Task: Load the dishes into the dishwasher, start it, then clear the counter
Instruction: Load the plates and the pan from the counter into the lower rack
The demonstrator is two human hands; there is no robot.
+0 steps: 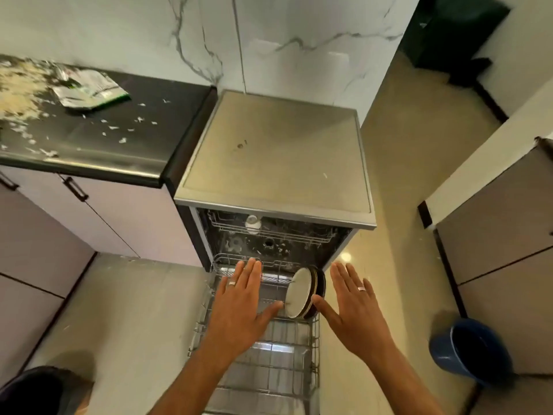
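The dishwasher [275, 157] stands open below me, its lower wire rack [269, 363] pulled out over the door. A white plate [297, 292] and dark plates behind it stand on edge at the rack's right side. A white cup [253, 223] sits upside down in the upper rack. My left hand [242, 307] hovers flat over the lower rack, fingers straight, left of the plates. My right hand [354, 307] is spread flat just right of the plates, thumb near them. Neither hand holds anything. The black counter [119, 145] at the left is strewn with crumbs and scraps.
A crumpled foil packet [89, 89] lies on the counter among spilled crumbs. A blue bucket [469, 350] stands on the floor at the right beside grey cabinets. A dark bin [452, 34] sits in the far right corner. A dark object [36, 390] is at the bottom left.
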